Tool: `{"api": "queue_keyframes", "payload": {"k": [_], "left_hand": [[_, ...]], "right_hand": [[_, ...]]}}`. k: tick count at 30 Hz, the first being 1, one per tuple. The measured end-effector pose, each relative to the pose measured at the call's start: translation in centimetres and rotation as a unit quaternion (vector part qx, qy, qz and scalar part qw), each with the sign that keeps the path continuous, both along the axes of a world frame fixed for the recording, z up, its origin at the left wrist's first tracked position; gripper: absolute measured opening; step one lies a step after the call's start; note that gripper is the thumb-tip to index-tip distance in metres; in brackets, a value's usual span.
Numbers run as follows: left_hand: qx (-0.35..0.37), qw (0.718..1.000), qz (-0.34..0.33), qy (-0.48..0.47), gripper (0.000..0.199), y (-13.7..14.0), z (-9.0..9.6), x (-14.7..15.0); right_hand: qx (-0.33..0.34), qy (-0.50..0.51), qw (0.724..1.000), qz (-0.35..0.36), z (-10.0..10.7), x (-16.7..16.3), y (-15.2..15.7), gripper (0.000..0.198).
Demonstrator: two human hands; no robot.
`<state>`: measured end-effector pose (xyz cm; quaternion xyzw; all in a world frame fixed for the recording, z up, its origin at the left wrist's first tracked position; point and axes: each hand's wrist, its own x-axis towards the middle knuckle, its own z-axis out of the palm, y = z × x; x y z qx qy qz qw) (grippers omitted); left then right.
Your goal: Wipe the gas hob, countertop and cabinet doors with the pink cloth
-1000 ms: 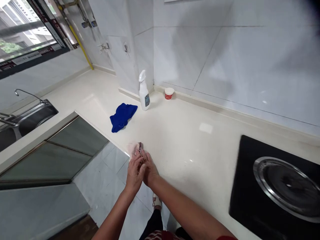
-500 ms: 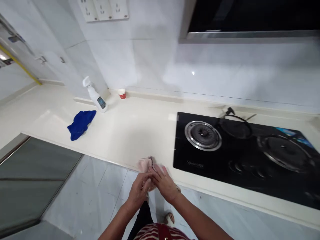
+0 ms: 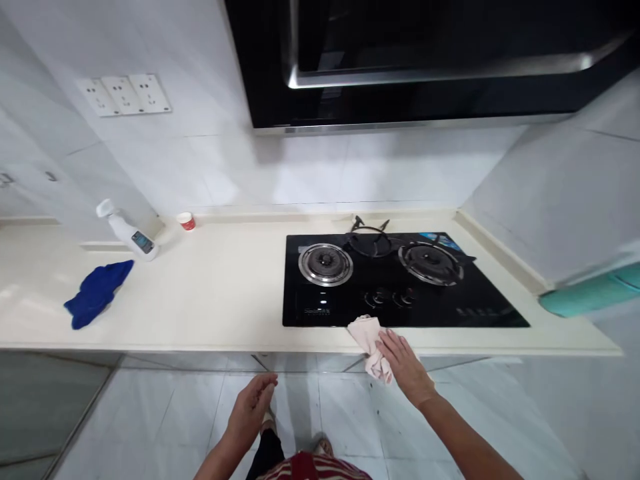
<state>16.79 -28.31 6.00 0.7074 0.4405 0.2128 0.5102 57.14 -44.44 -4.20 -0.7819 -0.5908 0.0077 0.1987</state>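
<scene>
My right hand (image 3: pixel 406 370) presses a pale pink cloth (image 3: pixel 367 337) against the counter's front edge, just in front of the gas stove. One part of the cloth lies on the countertop near the stove's glass edge, and a crumpled part hangs over the front. My left hand (image 3: pixel 250 408) hovers before the counter over the floor, loosely curved, thumb a little apart, holding nothing. The black gas stove (image 3: pixel 350 310) has two round burners, and a loose black pan support (image 3: pixel 371 245) rests at its back.
On the left of the countertop (image 3: pixel 225 293) lie a blue cloth (image 3: pixel 97 293), a white spray bottle (image 3: pixel 129 233) and a small red-and-white cup (image 3: pixel 187 221). A black range hood (image 3: pixel 400 100) overhangs the stove. A green roll-like object (image 3: pixel 590 293) juts in at the right.
The view has swung right toward the stove. My hands, close together before, have separated; the right has carried the pink cloth rightward along the counter edge to the stove's front.
</scene>
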Motion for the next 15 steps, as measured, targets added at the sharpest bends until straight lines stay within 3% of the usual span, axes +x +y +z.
{"api": "queue_keyframes", "payload": {"k": [5,9,12,15], "left_hand": [[-0.025,0.999,-0.039,0.006,0.045,-0.9,0.3,1.2],[0.003,0.998,-0.063,0.017,0.041,-0.8,1.1,2.3],[0.028,0.997,-0.073,0.017,0.038,-0.4,1.7,2.8],[0.050,0.995,-0.079,0.022,0.036,0.0,1.8,2.6]], "right_hand": [[0.016,0.021,0.980,-0.195,2.6,4.3,-5.4,0.039],[0.049,0.026,0.922,-0.383,6.3,8.0,-8.2,0.046],[0.070,0.042,0.867,-0.491,8.1,10.2,-8.0,0.063],[0.069,0.084,0.856,-0.506,7.7,9.6,-5.3,0.060]]}}
